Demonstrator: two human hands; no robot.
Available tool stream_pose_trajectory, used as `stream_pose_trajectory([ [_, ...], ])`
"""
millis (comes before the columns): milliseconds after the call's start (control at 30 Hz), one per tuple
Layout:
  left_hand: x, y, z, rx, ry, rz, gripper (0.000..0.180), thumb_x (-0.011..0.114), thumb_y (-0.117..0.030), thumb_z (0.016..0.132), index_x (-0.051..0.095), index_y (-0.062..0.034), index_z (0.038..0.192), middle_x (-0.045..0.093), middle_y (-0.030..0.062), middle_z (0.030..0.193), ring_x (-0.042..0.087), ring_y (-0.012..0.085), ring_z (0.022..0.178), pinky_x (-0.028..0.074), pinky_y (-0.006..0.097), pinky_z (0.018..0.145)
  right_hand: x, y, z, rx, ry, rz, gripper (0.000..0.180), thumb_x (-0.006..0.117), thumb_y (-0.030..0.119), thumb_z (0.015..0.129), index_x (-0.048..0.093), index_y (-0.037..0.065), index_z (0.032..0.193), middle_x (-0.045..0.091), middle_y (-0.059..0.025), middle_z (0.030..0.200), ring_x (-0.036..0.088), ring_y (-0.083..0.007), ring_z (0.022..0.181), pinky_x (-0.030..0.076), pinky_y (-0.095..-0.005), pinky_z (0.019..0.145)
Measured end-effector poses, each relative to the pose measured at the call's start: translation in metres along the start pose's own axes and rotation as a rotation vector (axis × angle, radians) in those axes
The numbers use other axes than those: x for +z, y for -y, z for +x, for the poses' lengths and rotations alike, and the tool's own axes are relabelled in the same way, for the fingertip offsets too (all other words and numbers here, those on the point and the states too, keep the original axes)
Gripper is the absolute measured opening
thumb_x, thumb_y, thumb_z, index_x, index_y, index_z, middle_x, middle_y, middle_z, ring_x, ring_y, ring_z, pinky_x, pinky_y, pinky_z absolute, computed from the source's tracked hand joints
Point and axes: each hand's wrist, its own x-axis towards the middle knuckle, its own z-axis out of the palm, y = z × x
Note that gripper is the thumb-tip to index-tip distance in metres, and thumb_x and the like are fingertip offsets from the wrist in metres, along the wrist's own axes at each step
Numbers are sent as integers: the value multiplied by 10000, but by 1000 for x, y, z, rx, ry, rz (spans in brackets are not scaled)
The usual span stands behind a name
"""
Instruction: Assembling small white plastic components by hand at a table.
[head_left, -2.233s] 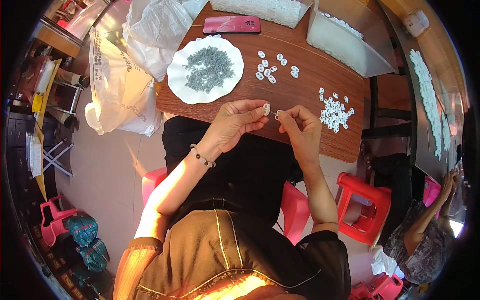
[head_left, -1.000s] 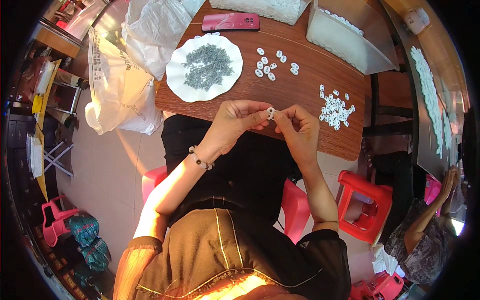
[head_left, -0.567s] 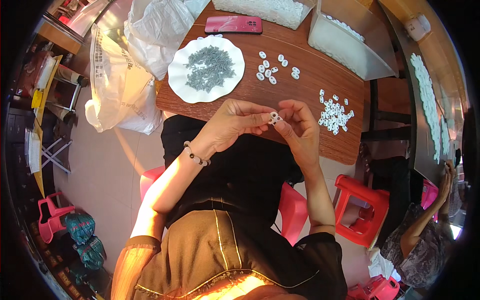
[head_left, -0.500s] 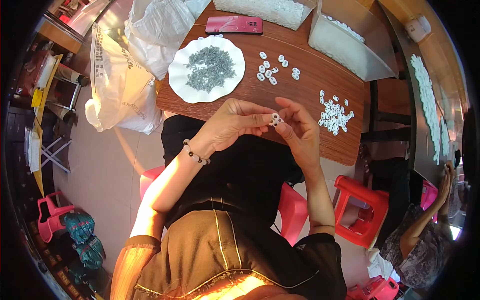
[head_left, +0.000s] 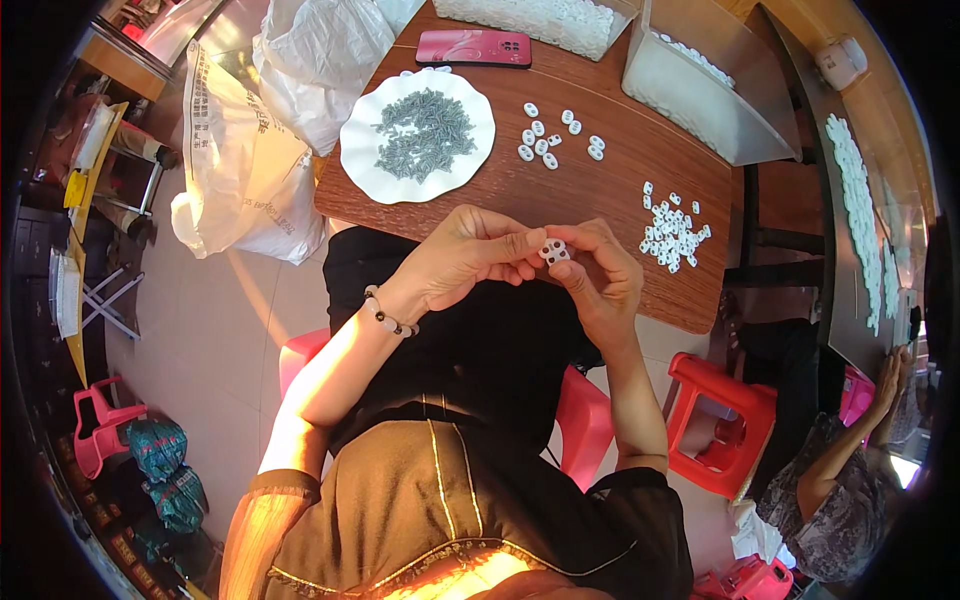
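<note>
Between both hands, above the table's near edge, is a small white plastic piece with dark round holes (head_left: 553, 251). My left hand (head_left: 475, 258) pinches it from the left with thumb and forefinger. My right hand (head_left: 603, 272) grips its other side, thumb below and forefinger curled over the top. Whether it is one part or two joined ones, I cannot tell. Beyond my left hand, a scalloped white plate (head_left: 360, 140) carries a heap of small grey pins (head_left: 425, 135). Several white oval two-hole pieces (head_left: 541, 147) lie beyond the hands, and smaller white pieces (head_left: 672, 238) are heaped to the right.
On the brown table (head_left: 600, 95), a pink phone (head_left: 474, 48) lies at the back. Translucent bins (head_left: 690, 95) of white pieces stand behind. Plastic sacks (head_left: 245, 170) are at the left, a red stool (head_left: 722, 425) at the right. Another person's hand (head_left: 888, 380) is at the far right.
My right forefinger has come down from its raised position onto the white piece. The piece has turned slightly, showing more of its holed face. My left hand keeps its pinch.
</note>
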Motion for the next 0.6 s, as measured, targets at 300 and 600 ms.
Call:
stream_pose_trajectory([
  [300, 10, -4, -6, 31, -52, 108, 252, 737, -247, 861, 727, -14, 958, 680, 33, 791, 592, 70, 677, 492, 198, 621, -1, 6, 3, -133, 46, -181, 331, 749, 155, 818, 673, -3, 1099, 609, -54, 892, 515, -153, 837, 436, -250, 693],
  [600, 21, -7, -15, 64, -6, 58, 209, 729, -209, 868, 733, -8, 927, 667, 25, 778, 559, 67, 669, 443, 209, 600, 6, 13, 6, -172, 163, -140, 408, 602, 316, 929, 632, -4, 1181, 661, -136, 1148, 590, -247, 1029, 478, -347, 870],
])
